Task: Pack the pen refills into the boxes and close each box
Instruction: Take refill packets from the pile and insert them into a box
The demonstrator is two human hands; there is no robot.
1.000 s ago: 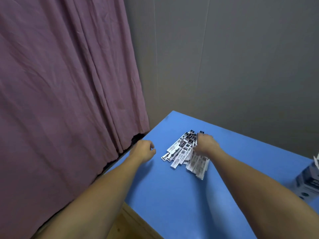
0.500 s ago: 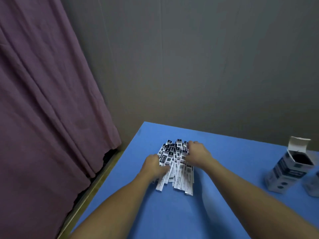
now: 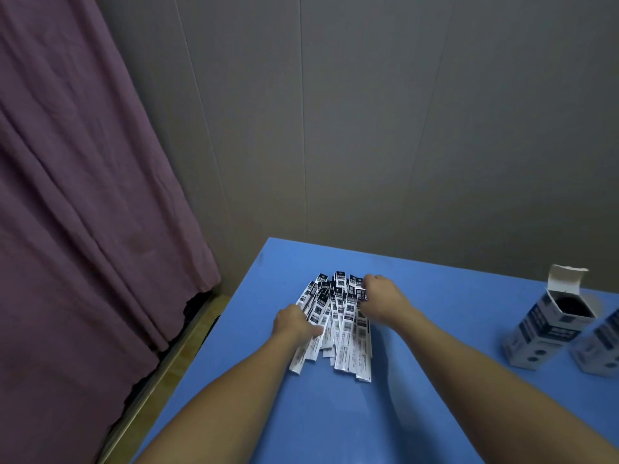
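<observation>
While both hands [image 3: 338, 311] press the pen refills [image 3: 338, 326] with curled fingers, the open box [image 3: 549, 326] shows a dark interior

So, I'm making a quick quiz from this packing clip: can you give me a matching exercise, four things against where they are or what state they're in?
Things:
1. pile of refill packets
2. open box
3. left hand
4. curtain

Places or states:
A. far right of the blue table, top flap up
B. on the left edge of the pile
C. hanging left of the table
D. fanned out between the two hands

Pairs: 1-D, 2-A, 3-B, 4-C
</observation>
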